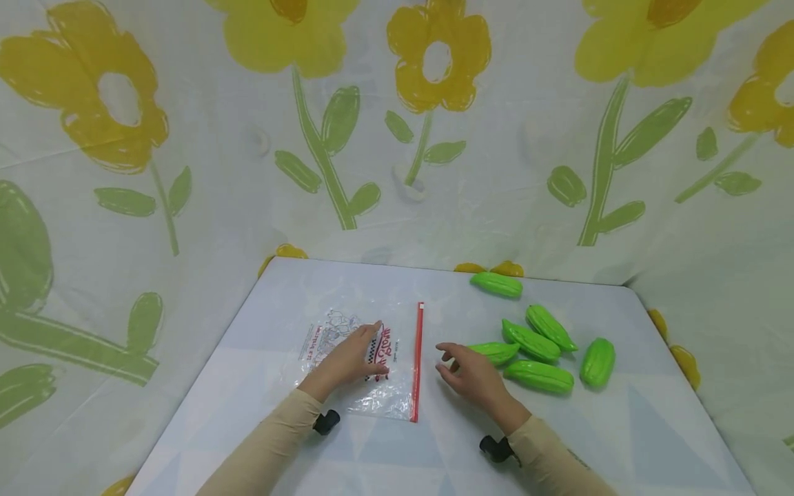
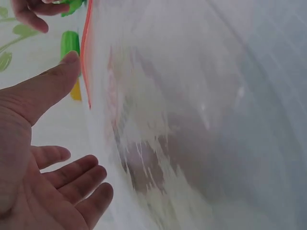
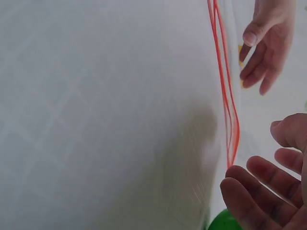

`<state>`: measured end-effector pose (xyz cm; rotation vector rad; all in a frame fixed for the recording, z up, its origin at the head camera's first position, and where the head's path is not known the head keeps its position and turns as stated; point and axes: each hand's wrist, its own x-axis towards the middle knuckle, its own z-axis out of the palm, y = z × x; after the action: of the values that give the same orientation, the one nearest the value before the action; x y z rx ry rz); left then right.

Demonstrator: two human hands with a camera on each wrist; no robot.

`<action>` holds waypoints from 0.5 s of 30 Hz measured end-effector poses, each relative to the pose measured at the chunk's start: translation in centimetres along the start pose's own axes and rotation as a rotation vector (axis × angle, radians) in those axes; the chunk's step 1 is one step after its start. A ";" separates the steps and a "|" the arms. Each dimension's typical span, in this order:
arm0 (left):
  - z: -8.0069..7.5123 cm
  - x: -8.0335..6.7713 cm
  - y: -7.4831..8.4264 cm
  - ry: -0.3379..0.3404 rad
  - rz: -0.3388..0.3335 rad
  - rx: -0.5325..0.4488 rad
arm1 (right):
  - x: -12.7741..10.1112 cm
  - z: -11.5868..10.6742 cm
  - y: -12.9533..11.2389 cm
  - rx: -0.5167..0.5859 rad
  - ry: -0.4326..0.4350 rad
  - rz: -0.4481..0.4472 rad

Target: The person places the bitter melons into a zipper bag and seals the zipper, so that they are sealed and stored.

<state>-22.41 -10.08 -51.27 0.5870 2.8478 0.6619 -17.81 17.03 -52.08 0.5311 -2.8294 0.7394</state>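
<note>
I see a clear, crinkly plastic zip bag with a red seal strip (image 1: 366, 358) on the smooth matt white desk (image 1: 595, 441); the green ridged toy vegetables (image 1: 538, 376) look like glossy plastic.

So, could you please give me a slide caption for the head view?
Left hand rests on a clear zip bag; right hand hovers beside six green toy vegetables.

Head camera looks down on the table (image 1: 651, 427); both wrist cameras sit close, sharing the bag's red zip strip (image 1: 418, 358).
</note>
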 end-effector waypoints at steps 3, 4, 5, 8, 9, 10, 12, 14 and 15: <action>0.3 0.3 0.4 -0.008 0.022 -0.003 | 0.3 0.4 0.1 0.009 -0.010 0.010; 0.4 0.4 0.5 -0.010 0.034 -0.006 | 0.4 0.5 0.1 0.009 -0.014 0.019; 0.5 0.5 0.7 -0.014 0.040 -0.010 | 0.5 0.6 0.1 0.017 -0.017 0.026; 0.8 0.8 1.1 -0.032 0.048 -0.015 | 0.7 1.0 0.1 0.033 -0.038 0.061; 0.9 0.9 1.3 -0.039 0.049 -0.019 | 0.8 1.1 0.1 0.041 -0.044 0.070; 1.0 1.0 1.4 -0.049 0.042 -0.019 | 0.9 1.2 0.1 0.049 -0.047 0.077; 1.3 1.2 1.7 -0.061 0.043 -0.006 | 1.1 1.5 0.2 0.055 -0.054 0.089; 1.5 1.3 2.0 -0.066 0.041 0.001 | 1.3 1.6 0.3 0.059 -0.051 0.090; 1.6 1.4 2.1 -0.066 0.046 0.003 | 1.3 1.7 0.3 0.062 -0.050 0.090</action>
<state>-22.58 -7.16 -51.88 0.6634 2.7829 0.6332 -19.28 16.07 -53.35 0.4398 -2.9016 0.8439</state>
